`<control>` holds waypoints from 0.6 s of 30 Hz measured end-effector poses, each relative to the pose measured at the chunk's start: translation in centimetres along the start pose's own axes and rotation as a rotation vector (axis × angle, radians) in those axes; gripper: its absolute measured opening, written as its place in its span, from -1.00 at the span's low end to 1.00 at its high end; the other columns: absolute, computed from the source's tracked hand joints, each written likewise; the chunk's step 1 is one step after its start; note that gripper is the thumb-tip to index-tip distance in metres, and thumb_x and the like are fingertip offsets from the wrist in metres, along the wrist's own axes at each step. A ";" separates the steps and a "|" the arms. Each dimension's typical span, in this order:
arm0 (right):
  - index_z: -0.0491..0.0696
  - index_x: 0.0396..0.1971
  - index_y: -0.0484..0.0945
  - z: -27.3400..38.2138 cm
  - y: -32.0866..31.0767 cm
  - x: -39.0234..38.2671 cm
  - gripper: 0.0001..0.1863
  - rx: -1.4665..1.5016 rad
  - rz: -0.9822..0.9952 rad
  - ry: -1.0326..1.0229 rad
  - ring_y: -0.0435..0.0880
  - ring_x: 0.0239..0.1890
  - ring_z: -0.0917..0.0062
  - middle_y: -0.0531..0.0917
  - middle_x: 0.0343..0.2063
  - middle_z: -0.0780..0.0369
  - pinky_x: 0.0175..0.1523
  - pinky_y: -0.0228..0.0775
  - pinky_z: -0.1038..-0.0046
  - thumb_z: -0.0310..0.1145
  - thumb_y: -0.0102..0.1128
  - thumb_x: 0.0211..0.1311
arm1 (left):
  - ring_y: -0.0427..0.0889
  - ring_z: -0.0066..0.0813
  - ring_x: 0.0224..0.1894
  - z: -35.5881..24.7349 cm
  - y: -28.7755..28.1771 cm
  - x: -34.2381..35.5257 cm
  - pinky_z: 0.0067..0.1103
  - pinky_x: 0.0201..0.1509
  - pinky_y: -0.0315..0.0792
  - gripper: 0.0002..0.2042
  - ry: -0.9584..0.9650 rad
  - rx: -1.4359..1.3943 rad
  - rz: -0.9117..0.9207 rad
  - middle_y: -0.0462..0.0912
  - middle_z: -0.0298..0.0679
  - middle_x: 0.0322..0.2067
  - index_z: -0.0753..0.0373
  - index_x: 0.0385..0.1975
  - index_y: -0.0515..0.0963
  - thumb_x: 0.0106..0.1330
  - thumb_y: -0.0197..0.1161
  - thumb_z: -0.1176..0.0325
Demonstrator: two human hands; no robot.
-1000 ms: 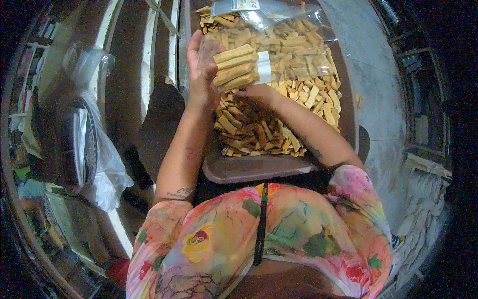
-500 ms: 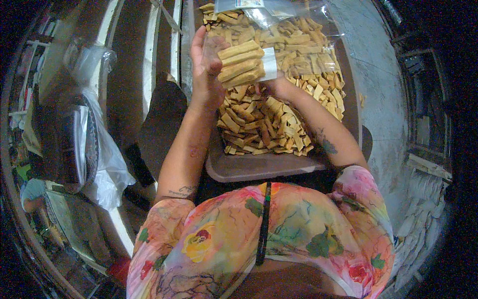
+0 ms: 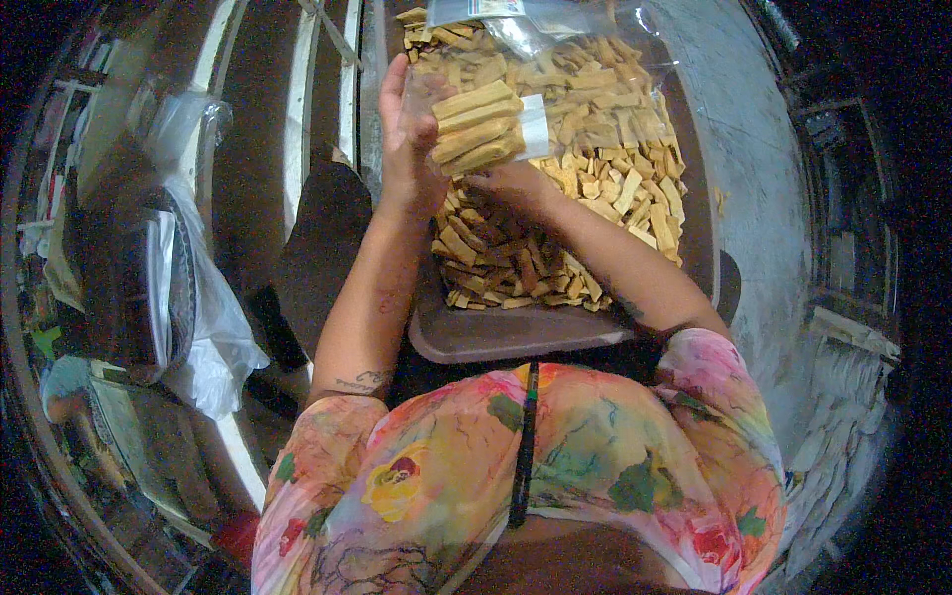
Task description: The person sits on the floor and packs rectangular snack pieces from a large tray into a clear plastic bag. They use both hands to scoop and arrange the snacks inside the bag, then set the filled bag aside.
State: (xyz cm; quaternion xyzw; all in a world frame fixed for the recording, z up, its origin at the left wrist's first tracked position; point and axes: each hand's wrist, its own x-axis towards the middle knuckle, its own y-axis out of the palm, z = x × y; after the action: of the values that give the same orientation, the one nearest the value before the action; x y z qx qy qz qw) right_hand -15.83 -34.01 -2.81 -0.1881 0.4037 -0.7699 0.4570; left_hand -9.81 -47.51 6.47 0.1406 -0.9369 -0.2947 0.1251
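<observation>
My left hand (image 3: 409, 134) grips a clear plastic bag that holds several pale wood sticks (image 3: 478, 124) lying side by side. A white label (image 3: 534, 127) shows at the bag's right end. Just below the bag, my right hand (image 3: 511, 185) reaches leftward over loose short wood sticks (image 3: 511, 253); its fingers are mostly hidden by the bag and shadow. These sticks fill a brown plastic tray (image 3: 496, 345) in front of me, and both forearms cross its near part.
Clear plastic packaging (image 3: 595, 59) with a printed card lies over the sticks at the tray's far end. To the left, white plastic bags (image 3: 213, 307) hang beside pale slats (image 3: 297, 129). Grey floor (image 3: 773, 198) extends along the right.
My right hand has moved left and slightly down, from behind the bag's right end to beneath the bag. The left hand and bag have barely moved.
</observation>
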 end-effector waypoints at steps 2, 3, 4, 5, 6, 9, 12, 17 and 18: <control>-0.02 -0.09 0.42 -0.8 0.6 0.0 -0.61 -0.047 -0.057 -0.041 0.39 0.04 0.18 0.49 -0.06 0.13 0.16 0.18 0.24 -0.22 0.00 0.05 | 0.28 -0.20 0.05 -0.1 0.0 -0.1 -0.30 0.10 0.31 0.06 -0.008 0.001 -0.001 0.22 -0.16 -0.04 0.11 0.23 -0.11 -0.23 0.41 -0.14; -0.02 -0.10 0.42 -1.1 0.8 0.1 -0.61 -0.017 -0.174 -0.099 0.38 0.05 0.19 0.49 -0.07 0.14 0.16 0.17 0.22 -0.22 -0.01 0.04 | 0.28 -0.19 0.06 -0.2 0.0 -0.2 -0.30 0.10 0.32 0.06 -0.009 -0.003 -0.001 0.22 -0.15 -0.04 0.11 0.23 -0.11 -0.23 0.41 -0.14; -0.02 -0.11 0.43 -1.4 1.0 0.3 -0.61 -0.028 -0.333 -0.222 0.37 0.06 0.20 0.49 -0.07 0.14 0.17 0.15 0.19 -0.23 -0.01 0.03 | 0.28 -0.19 0.06 -0.2 0.0 -0.3 -0.31 0.10 0.32 0.06 -0.014 -0.005 -0.001 0.22 -0.15 -0.04 0.11 0.23 -0.11 -0.23 0.41 -0.14; -0.02 -0.12 0.43 -1.5 1.1 0.6 -0.63 -0.080 -0.300 -0.206 0.38 0.06 0.21 0.50 -0.07 0.15 0.16 0.15 0.19 -0.23 -0.02 0.04 | 0.28 -0.19 0.06 -0.2 0.0 -0.3 -0.31 0.10 0.31 0.06 -0.015 -0.006 -0.004 0.22 -0.15 -0.03 0.11 0.24 -0.11 -0.23 0.41 -0.13; -0.02 -0.13 0.43 -1.6 1.1 0.9 -0.64 -0.175 -0.310 -0.255 0.38 0.05 0.23 0.50 -0.07 0.16 0.16 0.15 0.18 -0.23 -0.03 0.05 | 0.28 -0.19 0.06 -0.2 0.0 -0.4 -0.30 0.10 0.31 0.06 -0.019 -0.004 -0.003 0.22 -0.15 -0.03 0.11 0.24 -0.12 -0.23 0.41 -0.13; -0.06 -0.06 0.38 -0.8 0.5 1.2 -0.64 -0.422 -0.310 -0.282 0.41 0.06 0.25 0.47 -0.06 0.06 0.13 0.21 0.23 -0.28 -0.12 0.15 | 0.28 -0.19 0.05 -0.1 -0.1 -0.3 -0.30 0.10 0.31 0.05 0.000 -0.004 0.006 0.21 -0.14 -0.02 0.11 0.24 -0.12 -0.22 0.41 -0.12; -0.05 -0.13 0.42 1.5 -0.2 0.3 -0.69 -0.248 -0.071 0.064 0.49 -0.06 0.21 0.53 -0.15 0.08 0.00 0.32 0.18 -0.28 -0.09 0.13 | 0.28 -0.19 0.05 -0.1 -0.2 -0.1 -0.30 0.11 0.30 0.05 0.005 0.012 0.004 0.21 -0.14 -0.02 0.12 0.24 -0.11 -0.22 0.41 -0.12; -0.19 -0.32 0.48 5.4 -0.3 -2.0 -0.70 -0.220 0.230 0.195 0.60 -0.30 0.13 0.60 -0.40 0.00 -0.24 0.44 0.21 -0.32 0.19 -0.05 | 0.27 -0.19 0.05 -0.3 0.1 -0.4 -0.29 0.11 0.30 0.07 -0.032 0.024 -0.020 0.21 -0.13 -0.02 0.12 0.24 -0.11 -0.25 0.41 -0.16; -0.18 -0.34 0.48 5.6 -0.3 -2.4 -0.72 -0.224 0.262 0.205 0.60 -0.31 0.13 0.59 -0.41 0.01 -0.26 0.44 0.21 -0.32 0.18 -0.04 | 0.27 -0.19 0.06 -0.3 0.2 -0.4 -0.29 0.10 0.30 0.08 -0.034 0.023 -0.014 0.21 -0.13 -0.02 0.12 0.24 -0.11 -0.25 0.40 -0.16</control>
State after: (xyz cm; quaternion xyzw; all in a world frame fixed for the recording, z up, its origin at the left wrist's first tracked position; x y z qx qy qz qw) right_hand -11.03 -34.42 1.00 -0.1045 0.5522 -0.6694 0.4860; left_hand -9.34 -47.37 6.70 0.1436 -0.9412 -0.2872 0.1054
